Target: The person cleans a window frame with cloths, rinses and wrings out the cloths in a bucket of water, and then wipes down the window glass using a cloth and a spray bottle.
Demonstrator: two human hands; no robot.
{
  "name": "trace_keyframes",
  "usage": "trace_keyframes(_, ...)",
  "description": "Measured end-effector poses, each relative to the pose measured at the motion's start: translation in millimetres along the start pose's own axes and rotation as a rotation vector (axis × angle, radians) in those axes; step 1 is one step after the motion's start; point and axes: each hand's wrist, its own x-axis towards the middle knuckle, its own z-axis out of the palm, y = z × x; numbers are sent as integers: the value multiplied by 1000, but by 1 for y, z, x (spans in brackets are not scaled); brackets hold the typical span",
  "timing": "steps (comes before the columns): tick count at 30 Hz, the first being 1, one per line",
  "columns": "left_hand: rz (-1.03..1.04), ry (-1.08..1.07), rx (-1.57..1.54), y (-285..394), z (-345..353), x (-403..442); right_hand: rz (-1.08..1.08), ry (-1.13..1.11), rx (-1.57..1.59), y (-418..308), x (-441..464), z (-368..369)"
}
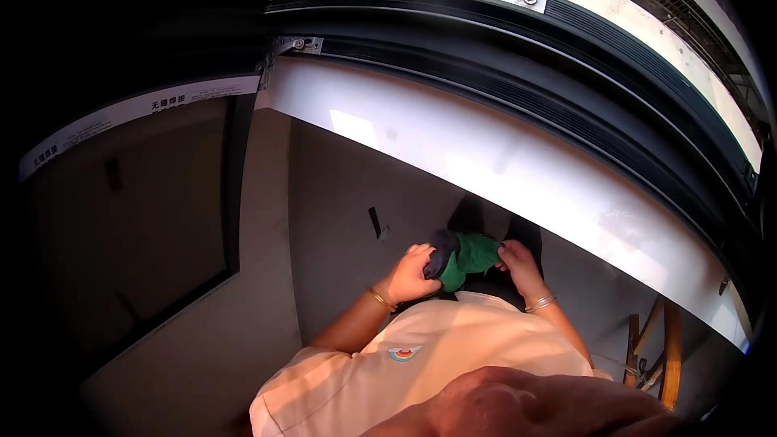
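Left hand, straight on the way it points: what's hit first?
The cloth, which the left hand is gripping. Past that, depth is too unclear to say.

Room (pixel 332 218) by a window (pixel 502 65), home or office unclear, white sill (pixel 453 146) is crossing mid-frame, sash (pixel 146 202) is standing open at left

The cloth (pixel 476 253) shows green and dark, the shirt (pixel 486 336) peach (with a rainbow emblem (pixel 404 354)), the sill (pixel 461 150) white.
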Motion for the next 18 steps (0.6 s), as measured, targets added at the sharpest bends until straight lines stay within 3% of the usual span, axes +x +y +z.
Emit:
trace_keyframes(4, -19, -91, 108, -29, 26, 5, 169, 59, 67, 54, 5, -19)
trace_keyframes(6, -141, -326, 48, -26, 20, 18, 238, 69, 74, 79, 5, -31)
trace_keyframes(8, 74, -97, 135, -61, 43, 8, 305, 74, 156, 96, 3, -40)
trace_keyframes(12, -61, -252, -25, -49, 26, 24, 361, 120, 294, 129, 6, -46)
trace_keyframes(18, -20, -139, 29, -58, 6, 30, 398, 244, 221, 104, 17, -21)
